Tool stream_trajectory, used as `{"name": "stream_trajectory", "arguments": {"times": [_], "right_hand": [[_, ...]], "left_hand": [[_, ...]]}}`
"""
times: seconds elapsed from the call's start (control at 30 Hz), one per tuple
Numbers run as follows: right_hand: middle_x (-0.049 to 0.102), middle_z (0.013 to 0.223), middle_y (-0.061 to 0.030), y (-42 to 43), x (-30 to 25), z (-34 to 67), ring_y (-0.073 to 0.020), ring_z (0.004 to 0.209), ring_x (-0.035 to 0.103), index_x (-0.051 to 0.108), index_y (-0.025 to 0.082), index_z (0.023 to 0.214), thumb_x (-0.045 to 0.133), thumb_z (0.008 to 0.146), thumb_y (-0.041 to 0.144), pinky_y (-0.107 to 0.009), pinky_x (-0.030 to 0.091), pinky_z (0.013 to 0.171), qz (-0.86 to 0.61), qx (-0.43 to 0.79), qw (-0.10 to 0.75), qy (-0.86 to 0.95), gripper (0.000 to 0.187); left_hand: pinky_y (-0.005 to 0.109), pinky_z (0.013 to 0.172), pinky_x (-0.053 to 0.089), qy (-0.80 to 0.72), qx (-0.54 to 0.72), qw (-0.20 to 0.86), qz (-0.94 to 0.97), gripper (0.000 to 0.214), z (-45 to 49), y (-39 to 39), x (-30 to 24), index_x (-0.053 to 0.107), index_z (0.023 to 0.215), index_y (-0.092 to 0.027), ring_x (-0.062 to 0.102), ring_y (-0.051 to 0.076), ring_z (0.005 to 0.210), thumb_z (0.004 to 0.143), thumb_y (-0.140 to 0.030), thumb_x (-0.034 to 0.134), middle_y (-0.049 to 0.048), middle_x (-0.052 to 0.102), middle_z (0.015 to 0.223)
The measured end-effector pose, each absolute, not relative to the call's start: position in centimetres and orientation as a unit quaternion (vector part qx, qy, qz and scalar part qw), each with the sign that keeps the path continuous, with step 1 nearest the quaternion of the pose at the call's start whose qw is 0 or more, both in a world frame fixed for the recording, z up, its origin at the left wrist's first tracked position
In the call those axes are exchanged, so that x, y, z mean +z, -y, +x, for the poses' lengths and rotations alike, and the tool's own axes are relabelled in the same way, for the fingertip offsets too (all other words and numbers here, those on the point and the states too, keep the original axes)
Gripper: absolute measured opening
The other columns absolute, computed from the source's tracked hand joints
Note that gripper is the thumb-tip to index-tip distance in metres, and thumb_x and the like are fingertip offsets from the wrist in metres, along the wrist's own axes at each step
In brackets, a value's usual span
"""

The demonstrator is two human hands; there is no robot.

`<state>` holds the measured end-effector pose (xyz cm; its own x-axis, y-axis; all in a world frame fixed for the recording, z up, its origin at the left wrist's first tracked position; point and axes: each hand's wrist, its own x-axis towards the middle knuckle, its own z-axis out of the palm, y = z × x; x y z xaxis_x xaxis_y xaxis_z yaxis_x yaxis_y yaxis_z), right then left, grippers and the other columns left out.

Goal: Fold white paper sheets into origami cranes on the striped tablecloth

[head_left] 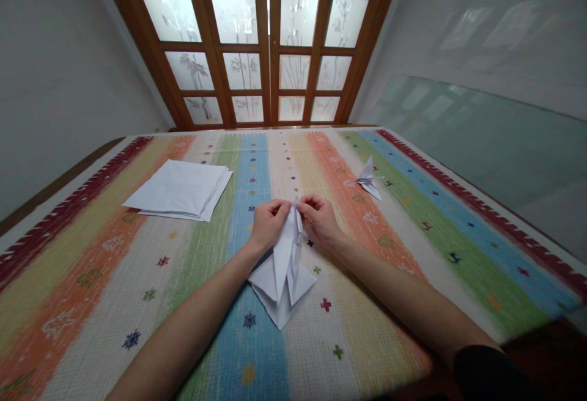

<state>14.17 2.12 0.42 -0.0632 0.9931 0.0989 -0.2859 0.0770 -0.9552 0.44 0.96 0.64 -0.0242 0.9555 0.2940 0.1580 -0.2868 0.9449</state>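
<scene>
A partly folded piece of white origami paper lies over the blue and cream stripes in front of me, its wide pointed flaps toward me and its narrow tip away. My left hand pinches that tip from the left, thumb and forefinger pressed together. From the right, my right hand pinches the same tip, its fingers curled. The two hands nearly meet at the point. Part of the paper's left side is hidden behind my left wrist.
A stack of white paper sheets sits at the left. Toward the back right stands a small folded paper crane. The striped tablecloth covers the table. Wooden glazed doors are beyond it, and a glass panel leans along the right wall.
</scene>
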Motion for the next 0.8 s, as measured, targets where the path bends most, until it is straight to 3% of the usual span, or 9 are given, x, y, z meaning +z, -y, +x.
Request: {"name": "stream_trajectory", "arguments": {"times": [0.2, 0.37, 0.8], "right_hand": [[0.052, 0.053, 0.0047, -2.1, 0.43, 14.07, -0.0101, 0.05, 0.045, 0.059, 0.021, 0.061, 0.075, 0.061, 0.036, -0.026, 0.036, 0.052, -0.369, 0.574, 0.57, 0.458, 0.023], [0.052, 0.053, 0.0045, -2.11, 0.15, 13.94, -0.0101, 0.05, 0.046, 0.059, 0.021, 0.061, 0.076, 0.062, 0.041, -0.026, 0.037, 0.051, -0.353, 0.599, 0.556, 0.456, 0.027], [0.058, 0.057, 0.0049, -2.17, -0.27, 13.51, -0.0091, 0.051, 0.048, 0.064, 0.021, 0.063, 0.088, 0.047, 0.041, -0.023, 0.038, 0.049, -0.342, 0.642, 0.559, 0.398, 0.035]], "left_hand": [[0.026, 0.065, 0.046, -0.477, 0.546, 0.304, 0.617, 0.022, 0.41, -0.82, 0.81, 0.074, 0.071, -0.017, 0.062, 0.016, 0.066, 0.08, -0.03, 0.059, 0.0038, 0.071, 0.07], [0.027, 0.063, 0.047, -0.486, 0.552, 0.309, 0.603, 0.018, 0.31, -0.8, 0.93, 0.073, 0.068, -0.017, 0.062, 0.015, 0.061, 0.077, -0.029, 0.063, 0.0032, 0.072, 0.068], [0.026, 0.061, 0.048, -0.484, 0.537, 0.316, 0.614, 0.018, 0.21, -0.95, 0.7, 0.072, 0.066, -0.017, 0.061, 0.014, 0.059, 0.074, -0.031, 0.065, 0.0039, 0.072, 0.067]]}}
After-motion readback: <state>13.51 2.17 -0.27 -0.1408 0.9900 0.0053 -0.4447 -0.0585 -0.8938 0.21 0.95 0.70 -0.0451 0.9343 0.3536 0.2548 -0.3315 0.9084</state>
